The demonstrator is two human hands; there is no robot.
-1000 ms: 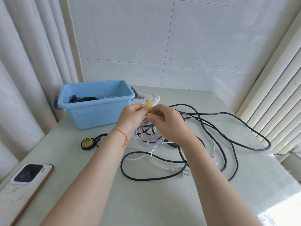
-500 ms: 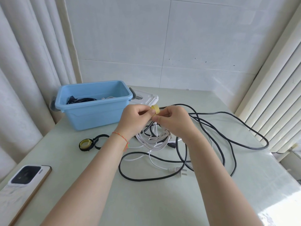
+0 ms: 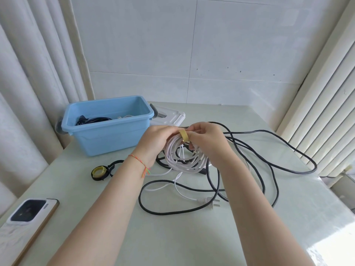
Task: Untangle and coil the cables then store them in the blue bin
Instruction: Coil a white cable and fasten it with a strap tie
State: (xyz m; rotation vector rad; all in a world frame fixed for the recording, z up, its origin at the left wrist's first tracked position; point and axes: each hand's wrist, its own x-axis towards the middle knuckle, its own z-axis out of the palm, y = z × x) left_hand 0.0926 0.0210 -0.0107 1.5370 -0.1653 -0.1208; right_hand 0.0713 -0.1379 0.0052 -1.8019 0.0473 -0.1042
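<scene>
A coiled white cable (image 3: pixel 184 162) hangs above the table, with a yellow strap (image 3: pixel 183 136) wrapped over its top. My left hand (image 3: pixel 153 143) grips the coil's left side at the top. My right hand (image 3: pixel 207 143) holds the right side, its fingers pinching at the strap. The cable's loose end trails down to a white plug (image 3: pixel 208 201) on the table. A long black cable (image 3: pixel 269 162) sprawls in tangled loops under and to the right of the coil. The blue bin (image 3: pixel 107 131) stands at the back left with dark cables inside.
A white lid (image 3: pixel 169 117) lies behind the bin's right end. A roll of yellow strap in a black ring (image 3: pixel 99 171) sits left of my left wrist. A phone (image 3: pixel 25 221) lies at the front left edge. Curtains hang left, blinds right.
The yellow strap, earlier a small piece pinched between my fingertips, now lies wrapped over the top of the white coil. Both hands stay together above the table.
</scene>
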